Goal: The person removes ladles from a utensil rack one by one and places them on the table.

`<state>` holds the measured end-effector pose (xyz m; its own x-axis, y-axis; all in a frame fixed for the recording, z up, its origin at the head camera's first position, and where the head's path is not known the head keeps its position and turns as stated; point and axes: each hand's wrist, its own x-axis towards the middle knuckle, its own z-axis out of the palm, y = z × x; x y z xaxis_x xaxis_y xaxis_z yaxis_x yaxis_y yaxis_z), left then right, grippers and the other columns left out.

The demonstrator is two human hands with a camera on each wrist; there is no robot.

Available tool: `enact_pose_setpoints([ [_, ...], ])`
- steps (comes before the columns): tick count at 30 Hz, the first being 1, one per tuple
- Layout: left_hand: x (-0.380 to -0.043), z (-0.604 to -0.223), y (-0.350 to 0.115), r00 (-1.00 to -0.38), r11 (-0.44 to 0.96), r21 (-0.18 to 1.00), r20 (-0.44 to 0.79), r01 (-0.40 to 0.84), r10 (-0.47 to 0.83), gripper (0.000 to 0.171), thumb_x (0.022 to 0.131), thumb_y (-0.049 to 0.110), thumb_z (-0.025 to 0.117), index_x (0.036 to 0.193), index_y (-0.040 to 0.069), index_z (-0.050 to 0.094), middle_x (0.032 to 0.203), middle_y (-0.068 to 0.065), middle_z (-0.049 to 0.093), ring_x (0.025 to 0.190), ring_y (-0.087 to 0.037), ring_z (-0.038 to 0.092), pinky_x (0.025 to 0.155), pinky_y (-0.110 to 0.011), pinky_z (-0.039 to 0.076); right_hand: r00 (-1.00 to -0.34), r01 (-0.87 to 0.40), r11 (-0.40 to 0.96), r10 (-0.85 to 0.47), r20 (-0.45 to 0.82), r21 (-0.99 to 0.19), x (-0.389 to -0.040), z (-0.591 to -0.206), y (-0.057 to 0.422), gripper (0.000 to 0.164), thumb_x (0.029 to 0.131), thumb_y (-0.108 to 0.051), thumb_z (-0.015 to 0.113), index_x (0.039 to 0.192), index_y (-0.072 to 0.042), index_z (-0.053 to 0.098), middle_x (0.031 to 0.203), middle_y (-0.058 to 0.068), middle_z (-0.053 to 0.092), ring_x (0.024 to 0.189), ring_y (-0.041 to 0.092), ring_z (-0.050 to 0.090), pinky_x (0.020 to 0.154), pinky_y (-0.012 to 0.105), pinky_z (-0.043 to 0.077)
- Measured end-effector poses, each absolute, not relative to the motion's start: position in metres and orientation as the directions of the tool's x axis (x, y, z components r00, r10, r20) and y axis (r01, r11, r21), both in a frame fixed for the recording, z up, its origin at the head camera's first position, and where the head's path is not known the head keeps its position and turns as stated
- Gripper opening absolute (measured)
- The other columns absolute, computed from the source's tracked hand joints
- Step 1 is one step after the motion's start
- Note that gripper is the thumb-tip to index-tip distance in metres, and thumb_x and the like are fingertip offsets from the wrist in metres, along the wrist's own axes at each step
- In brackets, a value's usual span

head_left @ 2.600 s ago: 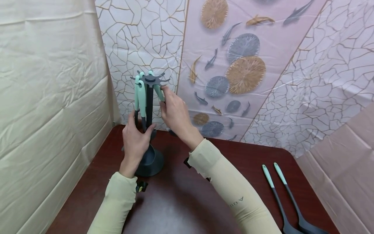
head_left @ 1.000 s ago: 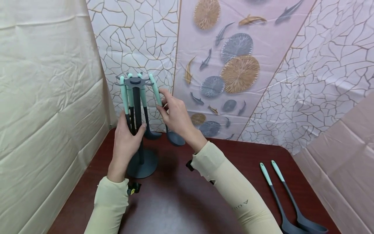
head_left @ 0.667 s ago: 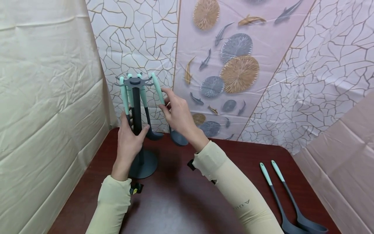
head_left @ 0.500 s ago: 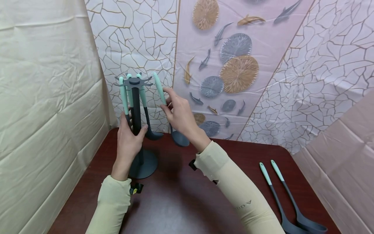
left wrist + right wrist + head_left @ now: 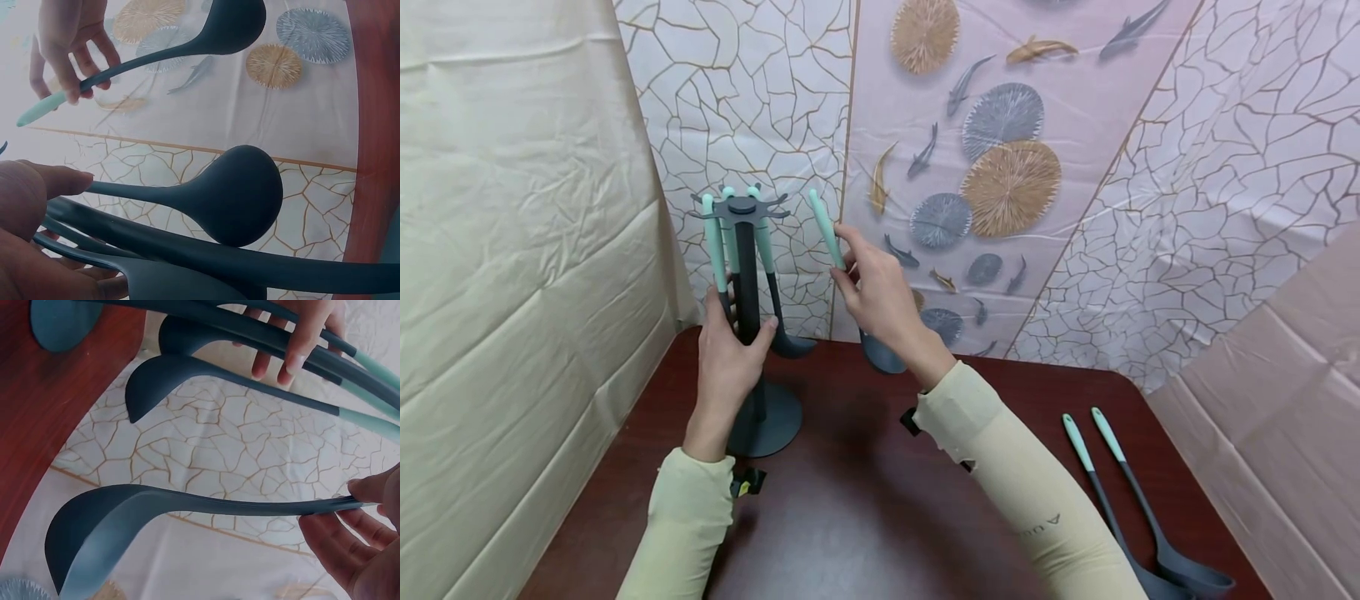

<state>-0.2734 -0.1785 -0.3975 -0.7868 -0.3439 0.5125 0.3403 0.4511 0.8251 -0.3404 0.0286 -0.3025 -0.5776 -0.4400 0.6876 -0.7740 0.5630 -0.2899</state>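
Note:
My right hand (image 5: 883, 292) pinches a ladle (image 5: 825, 225) by its mint-green handle, apart from the stand and to its right. The ladle's dark bowl (image 5: 94, 531) hangs below the hand, best seen in the right wrist view. My left hand (image 5: 726, 358) grips the upright post of a dark utensil stand (image 5: 746, 283), fingers reaching behind it. Other mint-handled utensils hang from the stand's hooked top, among them another ladle (image 5: 790, 344) beside my left thumb. The lower parts of the others are partly hidden by my left hand in the head view.
Two mint-handled utensils (image 5: 1187, 573) lie side by side on the dark red table (image 5: 880, 500) at the right. Cream cloth (image 5: 535, 250) walls the left side. A patterned cloth with fish (image 5: 940, 167) hangs behind the table.
The ladle in my right hand has come off its hook on the stand and moved right, clear of it. The stand turned earlier; my left hand stays on it.

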Motion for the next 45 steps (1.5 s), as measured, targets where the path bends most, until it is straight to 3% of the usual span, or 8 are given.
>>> enact_pose_setpoints([
  [6,-0.276,-0.399,-0.180,-0.784,0.442,0.827,0.515,0.348,-0.346,0.077,0.099,0.018,0.074,0.163,0.010,0.032,0.148,-0.021,0.054,0.120,-0.041,0.063,0.096,-0.066,0.053,-0.580,-0.766,0.580,-0.438,0.687,-0.277,-0.342,-0.305,0.038,0.049,0.101,-0.006,0.072,0.147,-0.010,0.055,0.093,0.006,0.073,0.081,0.019,0.072,0.069,0.035,0.058],
  [13,-0.275,-0.399,-0.180,-0.782,0.459,0.821,0.517,0.339,-0.349,0.077,0.099,0.020,0.075,0.162,0.009,0.032,0.145,-0.021,0.055,0.114,-0.041,0.064,0.092,-0.065,0.055,-0.577,-0.762,0.591,-0.434,0.692,-0.264,-0.342,-0.307,0.044,0.049,0.100,-0.007,0.073,0.146,-0.010,0.056,0.092,0.005,0.073,0.081,0.019,0.071,0.070,0.035,0.058],
  [24,-0.274,-0.399,-0.181,-0.796,0.444,0.833,0.499,0.330,-0.344,0.078,0.101,0.022,0.073,0.164,0.012,0.030,0.146,-0.024,0.054,0.123,-0.046,0.063,0.097,-0.067,0.053,-0.575,-0.755,0.605,-0.426,0.699,-0.252,-0.341,-0.309,0.052,0.048,0.099,-0.006,0.075,0.144,-0.009,0.058,0.090,0.005,0.072,0.080,0.020,0.071,0.069,0.037,0.057],
  [40,-0.274,-0.397,-0.179,-0.795,0.446,0.834,0.497,0.326,-0.348,0.079,0.099,0.018,0.074,0.164,0.011,0.030,0.146,-0.021,0.054,0.115,-0.040,0.063,0.091,-0.064,0.055,-0.572,-0.750,0.611,-0.404,0.714,-0.254,-0.343,-0.312,0.062,0.049,0.097,-0.007,0.077,0.143,-0.007,0.058,0.090,0.005,0.073,0.077,0.019,0.071,0.069,0.038,0.058],
  [45,-0.273,-0.397,-0.179,-0.799,0.441,0.836,0.494,0.327,-0.343,0.078,0.100,0.020,0.073,0.164,0.009,0.029,0.147,-0.022,0.054,0.121,-0.042,0.062,0.095,-0.065,0.054,-0.574,-0.750,0.609,-0.404,0.712,-0.259,-0.342,-0.312,0.064,0.050,0.098,-0.007,0.077,0.144,-0.007,0.058,0.091,0.005,0.072,0.076,0.019,0.070,0.068,0.038,0.057],
])
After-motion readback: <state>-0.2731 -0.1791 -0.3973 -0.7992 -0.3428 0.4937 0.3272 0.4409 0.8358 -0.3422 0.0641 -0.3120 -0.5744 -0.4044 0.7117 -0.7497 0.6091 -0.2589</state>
